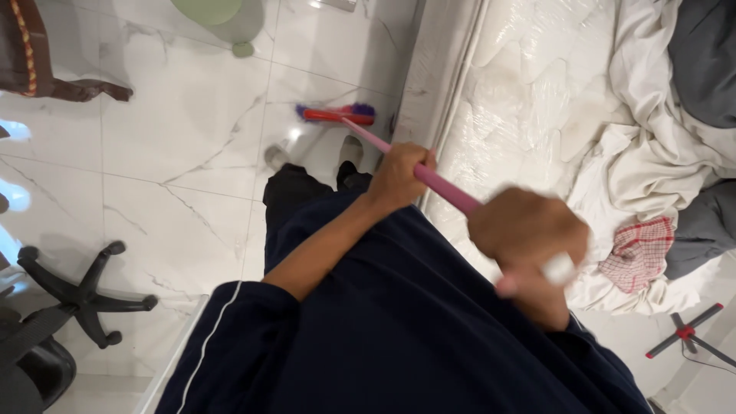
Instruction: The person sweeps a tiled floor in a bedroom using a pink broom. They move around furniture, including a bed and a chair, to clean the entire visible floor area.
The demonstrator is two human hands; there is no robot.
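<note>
Head view: both hands closed on a pink broom handle beside the bed

Head camera looks straight down over a person in a dark navy top with a thin white stripe on the sleeve. The left hand point(399, 178) is wrapped shut around the middle of the long pink broom handle point(443, 187), knuckles up. The right hand point(529, 230) is blurred but is also closed around the same handle near its upper end, close to the body, where a white end piece shows just beside the fingers.

The handle slants away from the person down to the floor, ending in a red broom head with purple bristles point(337, 115). That head lies on the white marble-patterned tile floor point(176, 123), just beside the edge of the bed. A light-coloured shoe point(351, 149) stands near it.

To the right is the white quilted mattress under clear plastic point(521, 92), with a crumpled white sheet point(652, 146), a red-and-white checked cloth point(638, 253) and grey fabric point(705, 61) on it. A black swivel chair base point(77, 295) stands well apart at lower left.
</note>
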